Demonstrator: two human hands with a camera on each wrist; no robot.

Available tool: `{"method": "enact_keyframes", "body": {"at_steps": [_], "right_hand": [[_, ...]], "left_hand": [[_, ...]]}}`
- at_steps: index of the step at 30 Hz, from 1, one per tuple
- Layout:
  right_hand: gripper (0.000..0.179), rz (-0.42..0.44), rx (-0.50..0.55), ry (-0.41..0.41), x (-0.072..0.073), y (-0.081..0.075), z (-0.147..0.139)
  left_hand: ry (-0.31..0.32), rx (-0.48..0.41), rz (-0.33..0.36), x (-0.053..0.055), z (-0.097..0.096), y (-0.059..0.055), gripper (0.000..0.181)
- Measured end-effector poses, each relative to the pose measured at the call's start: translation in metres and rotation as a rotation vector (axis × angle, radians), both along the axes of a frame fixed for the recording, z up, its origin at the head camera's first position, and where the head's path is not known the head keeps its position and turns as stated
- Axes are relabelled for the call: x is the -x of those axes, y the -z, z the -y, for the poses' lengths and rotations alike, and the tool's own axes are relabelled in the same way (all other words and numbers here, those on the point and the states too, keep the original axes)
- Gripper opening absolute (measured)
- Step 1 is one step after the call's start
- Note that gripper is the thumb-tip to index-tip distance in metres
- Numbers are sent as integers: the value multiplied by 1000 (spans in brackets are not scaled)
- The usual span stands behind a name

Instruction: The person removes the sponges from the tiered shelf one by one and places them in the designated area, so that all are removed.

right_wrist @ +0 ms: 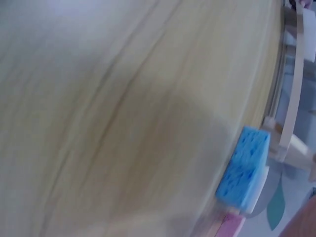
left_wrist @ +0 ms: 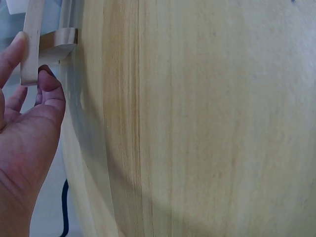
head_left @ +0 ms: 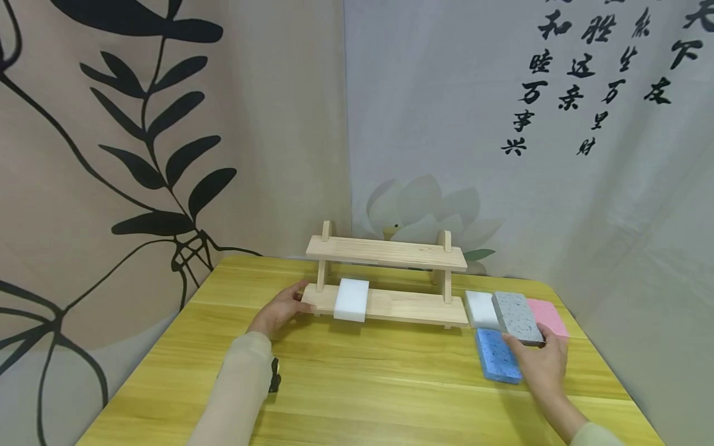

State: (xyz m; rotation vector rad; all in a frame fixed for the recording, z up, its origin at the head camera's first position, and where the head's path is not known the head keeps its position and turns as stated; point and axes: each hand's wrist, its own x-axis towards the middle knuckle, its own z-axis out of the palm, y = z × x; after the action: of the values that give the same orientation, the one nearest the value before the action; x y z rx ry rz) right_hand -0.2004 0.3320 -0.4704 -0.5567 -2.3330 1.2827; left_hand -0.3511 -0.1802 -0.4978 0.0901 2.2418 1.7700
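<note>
My left hand (head_left: 283,308) grips the left end of a two-tier wooden shelf (head_left: 401,303). In the left wrist view its thumb and fingers (left_wrist: 52,91) close round the board end (left_wrist: 30,59). A white sponge (head_left: 351,300) lies across the lower board, near that hand. At the right, my right hand (head_left: 542,365) pinches the near end of a grey speckled sponge (head_left: 517,317) between thumb and fingers. Around it lie a blue sponge (head_left: 498,356), another white sponge (head_left: 482,309) and a pink sponge (head_left: 549,317), the last partly hidden behind the grey one.
Everything stands on a yellowish wooden table (head_left: 357,390), the shelf near its back edge. Hanging cloth (head_left: 424,124) with plant drawings and dark characters rises behind and at the sides. A dark object (head_left: 274,375) shows at the left wrist.
</note>
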Motion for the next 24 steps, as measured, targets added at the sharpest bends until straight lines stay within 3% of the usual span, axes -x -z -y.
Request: {"method": "enact_keyframes", "body": {"at_steps": [9,24], "right_hand": [[94,26,29,48,-4,0,-23],[98,119,20,24,-16,17,-47]], "left_hand": [[4,-11,2,-1,-1,-3,91],[0,4,9,-3,0,-3,92]]}}
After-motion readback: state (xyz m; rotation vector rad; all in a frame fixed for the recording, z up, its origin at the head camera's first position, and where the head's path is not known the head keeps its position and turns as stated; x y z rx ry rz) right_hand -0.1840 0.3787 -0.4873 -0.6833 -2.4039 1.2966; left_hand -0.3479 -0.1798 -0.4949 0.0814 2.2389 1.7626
